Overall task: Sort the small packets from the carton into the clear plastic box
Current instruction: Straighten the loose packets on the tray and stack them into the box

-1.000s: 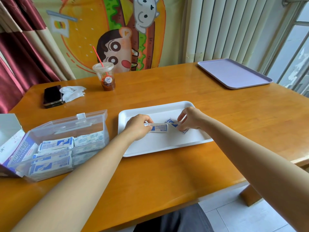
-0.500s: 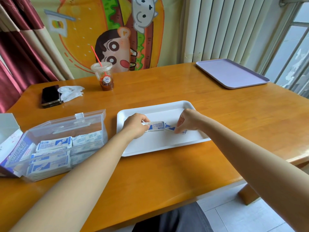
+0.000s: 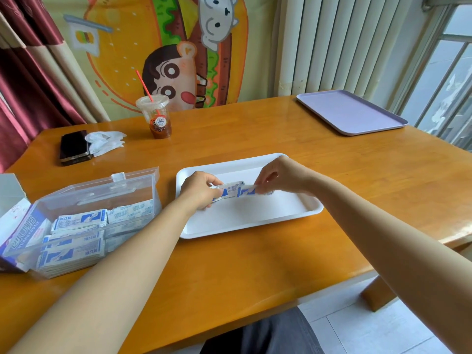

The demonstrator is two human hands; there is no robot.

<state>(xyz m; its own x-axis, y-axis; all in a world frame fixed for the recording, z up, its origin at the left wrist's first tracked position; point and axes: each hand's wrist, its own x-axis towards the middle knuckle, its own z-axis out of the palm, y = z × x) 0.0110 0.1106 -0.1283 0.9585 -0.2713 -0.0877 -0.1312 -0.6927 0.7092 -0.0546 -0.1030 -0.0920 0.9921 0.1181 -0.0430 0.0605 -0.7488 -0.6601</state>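
The clear plastic box (image 3: 97, 198), part-filled with packets, sits well left of both grips, so whatever leaves the white tray (image 3: 250, 227) under the hands faces a long carry. The left hand (image 3: 201, 191) curls round one packet (image 3: 228, 191) and the right hand (image 3: 283, 176) pinches a second packet (image 3: 247, 190) by its end, the two touching between the grips. Such light pinches on what look like slick wrappers could slip, dropping one short of the box.

Glossy wooden table (image 3: 255, 251), clear plastic box (image 3: 102, 198)
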